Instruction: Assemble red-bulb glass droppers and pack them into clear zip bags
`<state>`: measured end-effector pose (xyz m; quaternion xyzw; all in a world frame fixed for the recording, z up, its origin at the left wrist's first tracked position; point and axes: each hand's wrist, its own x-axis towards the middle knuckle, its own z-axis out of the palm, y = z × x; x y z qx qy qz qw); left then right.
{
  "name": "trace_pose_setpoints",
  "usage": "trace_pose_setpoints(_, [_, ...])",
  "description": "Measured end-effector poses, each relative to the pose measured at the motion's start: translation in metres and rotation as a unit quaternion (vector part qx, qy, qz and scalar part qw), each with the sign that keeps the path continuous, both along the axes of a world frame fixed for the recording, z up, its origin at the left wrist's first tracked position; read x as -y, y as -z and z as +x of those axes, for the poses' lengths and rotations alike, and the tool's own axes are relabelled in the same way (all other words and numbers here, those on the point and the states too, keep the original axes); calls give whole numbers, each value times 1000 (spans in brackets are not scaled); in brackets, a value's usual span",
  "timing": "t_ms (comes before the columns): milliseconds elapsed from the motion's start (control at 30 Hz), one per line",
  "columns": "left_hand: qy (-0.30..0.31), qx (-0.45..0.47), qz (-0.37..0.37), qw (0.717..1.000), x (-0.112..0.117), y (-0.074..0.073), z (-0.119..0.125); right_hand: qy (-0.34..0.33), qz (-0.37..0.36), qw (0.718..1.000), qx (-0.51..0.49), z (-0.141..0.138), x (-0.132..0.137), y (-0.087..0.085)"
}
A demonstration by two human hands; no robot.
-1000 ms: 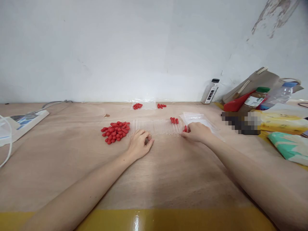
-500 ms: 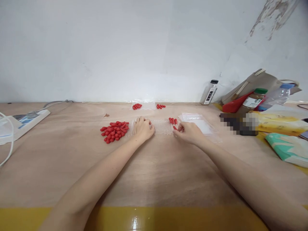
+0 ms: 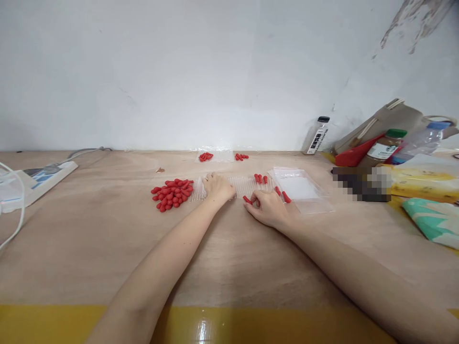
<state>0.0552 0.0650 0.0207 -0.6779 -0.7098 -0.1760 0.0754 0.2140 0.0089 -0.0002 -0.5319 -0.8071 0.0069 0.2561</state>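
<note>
My left hand (image 3: 217,188) lies palm down over a row of clear thin tubes (image 3: 244,186), its fingers resting on them and partly hidden. At the row's front right, my right hand (image 3: 268,206) pinches a small red rubber bulb (image 3: 247,199) between thumb and fingers. Beside that hand, a few loose red bulbs (image 3: 286,197) lie at the tubes' right end. Several more upright red bulbs (image 3: 260,178) sit along the far edge of the row. A heap of red bulbs (image 3: 172,195) spreads to the left of the tubes.
Behind the row, a clear bag (image 3: 222,155) lies between small groups of red bulbs (image 3: 205,156). Flat clear bags (image 3: 297,184) are at right. A bottle (image 3: 317,136), a jar (image 3: 385,148) and tissue packs (image 3: 430,220) stand farther right. A power strip (image 3: 46,184) lies left.
My right hand has shifted left and nearer to me, with a red bulb in its pinch. Loose bulbs to its right now show. My left hand stays on the tubes.
</note>
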Motion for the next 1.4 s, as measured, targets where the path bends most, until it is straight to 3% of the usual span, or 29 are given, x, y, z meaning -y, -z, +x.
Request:
trace_pose_setpoints(200, [-12,27,-25,999,-10,-1,4,3,8,1000,3,0,1,1])
trace_pose_setpoints(367, [27,45,-11,999,-1,-7,2,-14,33,999,-1,0,0,5])
trace_pose_setpoints(533, [157,52,54,985,33,-16,-17,-61,35,995,-73,1,-2,8])
trace_pose_setpoints(600, [271,68,99,955,47,-12,-30,-73,15,991,-108,2,-2,9])
trace_pose_setpoints(700, [332,50,96,937,61,2,-49,-73,-17,985,-153,2,-3,10])
trace_pose_setpoints(800, [349,18,102,931,64,14,-62,-77,-15,983,-166,2,-2,8])
trace_pose_setpoints(900, [357,13,128,925,63,20,-67,-131,-6,981,-146,1,-2,6])
trace_pose_setpoints(1000, [374,13,139,917,61,21,-68,-169,-1,975,-143,0,-1,5])
trace_pose_setpoints(1400, [384,8,121,915,64,19,-66,-188,-24,964,-186,-8,5,5])
